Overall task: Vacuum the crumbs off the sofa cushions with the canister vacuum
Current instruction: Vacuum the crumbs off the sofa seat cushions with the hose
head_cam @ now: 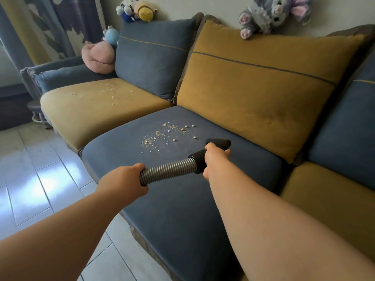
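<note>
My right hand (214, 161) grips the black handle of the vacuum hose, and its black nozzle (220, 143) pokes out just above the blue seat cushion (172, 199). My left hand (125, 179) holds the ribbed grey hose (169, 171) further back. A patch of crumbs (164, 134) lies on the blue cushion, a little to the left of the nozzle. More crumbs (109, 93) are scattered on the mustard seat cushion (91, 114) at the left. The canister itself is out of view.
A blue back cushion (152, 57) and a mustard back cushion (263, 88) lean against the wall. Plush toys (272, 15) sit along the sofa top, and a pink plush (99, 57) lies at the left armrest. Tiled floor (40, 169) runs along the sofa's front.
</note>
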Demonstrator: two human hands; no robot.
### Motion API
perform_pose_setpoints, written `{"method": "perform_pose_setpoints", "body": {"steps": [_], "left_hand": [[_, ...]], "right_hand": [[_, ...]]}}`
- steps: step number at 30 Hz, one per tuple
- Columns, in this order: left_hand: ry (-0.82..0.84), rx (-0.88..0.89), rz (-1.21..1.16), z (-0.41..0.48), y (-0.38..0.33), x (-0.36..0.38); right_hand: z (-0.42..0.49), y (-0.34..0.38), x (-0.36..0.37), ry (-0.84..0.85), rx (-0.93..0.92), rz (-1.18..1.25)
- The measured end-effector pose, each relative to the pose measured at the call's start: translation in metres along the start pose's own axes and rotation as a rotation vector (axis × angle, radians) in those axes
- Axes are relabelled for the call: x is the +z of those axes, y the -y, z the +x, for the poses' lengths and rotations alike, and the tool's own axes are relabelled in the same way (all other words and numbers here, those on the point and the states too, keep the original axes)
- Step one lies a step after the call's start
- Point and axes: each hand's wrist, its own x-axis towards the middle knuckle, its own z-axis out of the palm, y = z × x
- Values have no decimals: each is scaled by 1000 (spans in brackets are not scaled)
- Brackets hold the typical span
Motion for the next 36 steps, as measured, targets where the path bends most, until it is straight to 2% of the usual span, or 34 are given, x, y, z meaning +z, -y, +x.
{"method": "perform_pose_setpoints", "body": {"steps": [5, 9, 12, 22, 36], "left_hand": [[-2, -26, -13, 0, 15, -2], [12, -26, -19, -1, 21, -4], [3, -20, -14, -1, 21, -4], [28, -3, -13, -7, 38, -3], [-8, -33, -42, -46, 98, -18]], "right_hand": [[-9, 3, 20, -9, 92, -13], [-8, -3, 27, -7, 46, -59], [-6, 1, 28, -45, 87, -85], [0, -11, 50, -4, 84, -141], [-48, -33, 95, 69, 80, -215]]}}
